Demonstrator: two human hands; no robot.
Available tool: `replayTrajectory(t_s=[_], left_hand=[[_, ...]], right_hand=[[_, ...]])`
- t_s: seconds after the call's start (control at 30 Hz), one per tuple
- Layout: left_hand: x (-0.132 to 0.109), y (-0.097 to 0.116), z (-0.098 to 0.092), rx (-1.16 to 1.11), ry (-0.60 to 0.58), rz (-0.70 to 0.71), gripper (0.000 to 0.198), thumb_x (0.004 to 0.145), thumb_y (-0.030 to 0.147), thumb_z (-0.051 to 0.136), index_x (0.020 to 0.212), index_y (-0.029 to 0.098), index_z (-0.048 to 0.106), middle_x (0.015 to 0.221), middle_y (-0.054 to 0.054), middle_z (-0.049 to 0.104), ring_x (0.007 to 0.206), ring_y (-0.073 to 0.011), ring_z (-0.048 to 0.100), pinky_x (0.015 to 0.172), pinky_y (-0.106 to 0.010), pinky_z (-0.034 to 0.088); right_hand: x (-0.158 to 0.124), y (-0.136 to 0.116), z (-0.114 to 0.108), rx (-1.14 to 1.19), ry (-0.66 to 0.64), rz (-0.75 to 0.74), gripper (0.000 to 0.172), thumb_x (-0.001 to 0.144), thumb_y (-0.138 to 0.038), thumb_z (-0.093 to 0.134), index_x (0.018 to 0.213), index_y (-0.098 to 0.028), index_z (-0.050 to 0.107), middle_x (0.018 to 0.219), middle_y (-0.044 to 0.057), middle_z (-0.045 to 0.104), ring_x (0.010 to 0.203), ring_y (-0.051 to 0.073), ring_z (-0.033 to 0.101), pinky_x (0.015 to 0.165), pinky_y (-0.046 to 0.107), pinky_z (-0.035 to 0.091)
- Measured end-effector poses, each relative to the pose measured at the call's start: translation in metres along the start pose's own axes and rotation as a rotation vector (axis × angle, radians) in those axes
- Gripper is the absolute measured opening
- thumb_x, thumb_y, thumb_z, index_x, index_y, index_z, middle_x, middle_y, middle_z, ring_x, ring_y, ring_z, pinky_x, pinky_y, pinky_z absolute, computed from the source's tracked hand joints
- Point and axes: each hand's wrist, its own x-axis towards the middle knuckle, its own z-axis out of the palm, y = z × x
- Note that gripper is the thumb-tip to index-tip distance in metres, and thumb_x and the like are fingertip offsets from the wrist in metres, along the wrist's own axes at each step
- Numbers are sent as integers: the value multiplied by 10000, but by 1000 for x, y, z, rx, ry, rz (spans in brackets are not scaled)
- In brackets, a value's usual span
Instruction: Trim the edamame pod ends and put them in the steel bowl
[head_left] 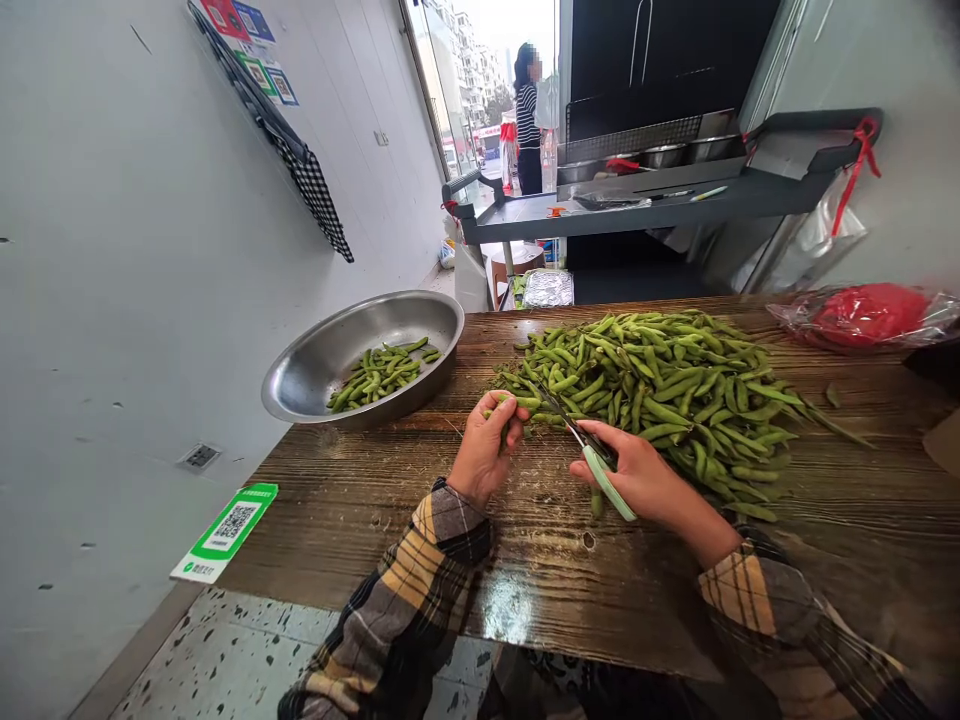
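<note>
The scissors (600,475), pale green at the handle, slant with dark blades toward eleven o'clock. Near their tips a green pod (529,404) is pinched, partly hidden. At two o'clock from the scissors lies a heap of pods (667,390), loosely tangled; at ten o'clock, a wide steel bowl (300,365) holds a few pods (379,375).

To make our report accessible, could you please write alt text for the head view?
A person's left hand holds green edamame while the right hand grips pale-green-handled scissors above a wooden table. A large heap of edamame pods lies beyond the right hand, and a steel basin at left contains a smaller batch.
</note>
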Motion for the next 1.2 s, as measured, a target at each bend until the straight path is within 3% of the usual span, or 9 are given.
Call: replayTrajectory(t_s=[0.3,0.67,0.8,0.9,1.03,1.2], left_hand=[[-6,-7,7,-5,-61,-11,208,779,261,656,848,166,483,706,4,646,417,-27,392,408,-160,236],[-8,-9,12,-15,-86,-46,208,775,258,669,812,158,490,697,10,616,435,-23,409,417,-149,250],[-6,-5,8,-66,-58,-74,238,731,225,696,882,160,524,666,41,554,438,-25,401,399,-146,249],[-3,-3,5,-134,-56,-115,225,727,235,678,859,171,508,677,43,534,461,-36,425,392,-147,275],[-2,-3,5,-135,-107,-215,213,757,310,627,822,183,469,742,13,578,518,-67,506,385,-149,320],[-8,-7,13,49,-259,-292,177,733,243,606,787,185,449,785,-18,623,531,-100,568,409,-179,392]], right_hand=[[-1,-2,5,-25,48,-39,547,715,-395,689,1205,-160,632,1016,91,717,858,237,674,776,357,526],[1,3,6,-1,115,-54,456,766,-422,649,1151,-179,668,1078,98,724,975,275,678,863,393,518],[2,4,3,24,148,-28,477,761,-454,658,1155,-185,665,1055,93,727,937,268,676,831,384,516],[4,3,-4,116,189,-5,507,777,-473,638,1165,-147,650,939,80,723,813,226,662,726,330,513],[5,1,-12,281,237,25,531,785,-501,616,1162,-129,635,764,37,673,660,168,599,608,279,475],[7,3,-9,280,234,-17,490,778,-475,629,1147,-154,648,783,32,661,713,172,588,624,267,459]])
